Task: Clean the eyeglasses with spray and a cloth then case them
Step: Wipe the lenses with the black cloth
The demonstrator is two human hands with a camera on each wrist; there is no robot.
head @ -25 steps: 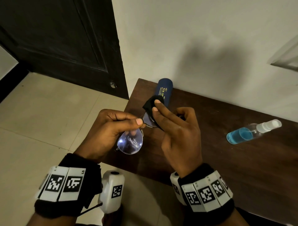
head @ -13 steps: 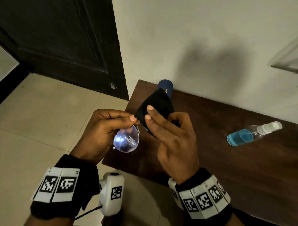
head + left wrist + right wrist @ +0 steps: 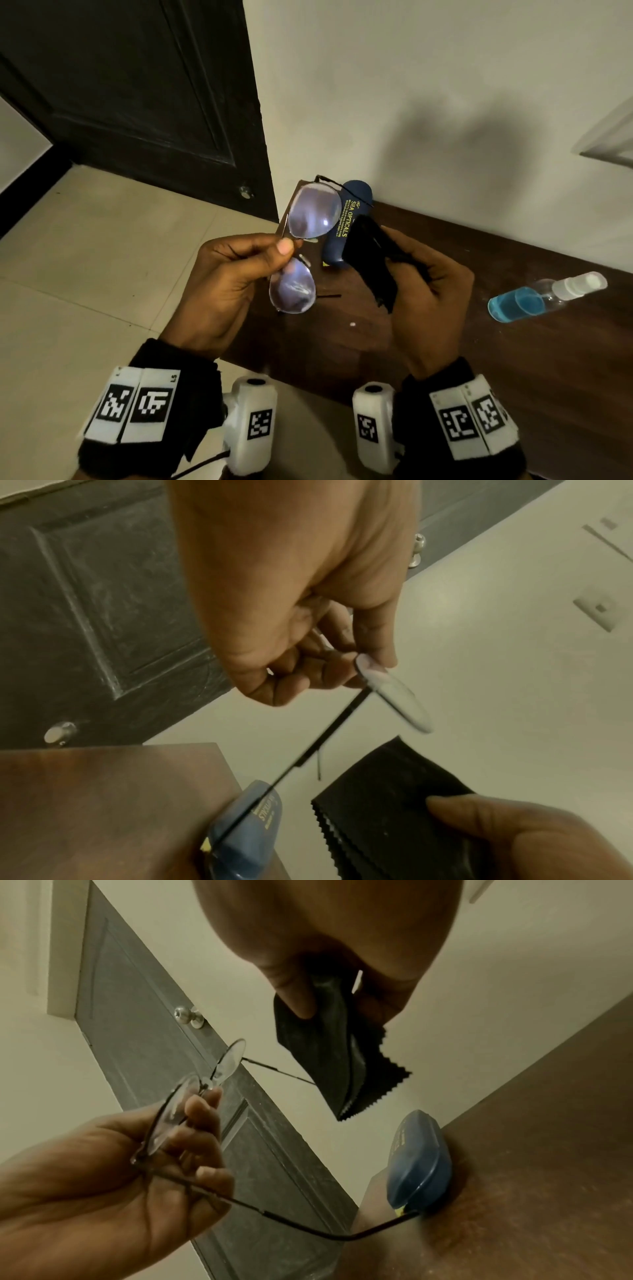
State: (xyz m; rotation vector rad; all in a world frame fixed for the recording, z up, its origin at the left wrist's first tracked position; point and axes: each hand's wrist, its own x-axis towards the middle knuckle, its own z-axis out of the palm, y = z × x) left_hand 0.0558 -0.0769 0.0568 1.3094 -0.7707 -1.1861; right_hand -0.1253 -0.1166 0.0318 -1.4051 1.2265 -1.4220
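Pinched at the bridge by the left hand [image 3: 233, 284], the glasses [image 3: 301, 246] are held mid-frame, lenses exposed for wiping; the cloth [image 3: 371, 263] is gripped in the right hand [image 3: 428, 305], apart, above the case [image 3: 346, 222].

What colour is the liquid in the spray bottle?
Light blue, seen best in the head view, where the spray bottle lies on the table.

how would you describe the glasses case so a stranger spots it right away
Find the dark wooden table against the white wall. At its far left corner lies the glasses case: a closed, rounded dark blue shell with yellow lettering, unlike the clear spray bottle of blue liquid.
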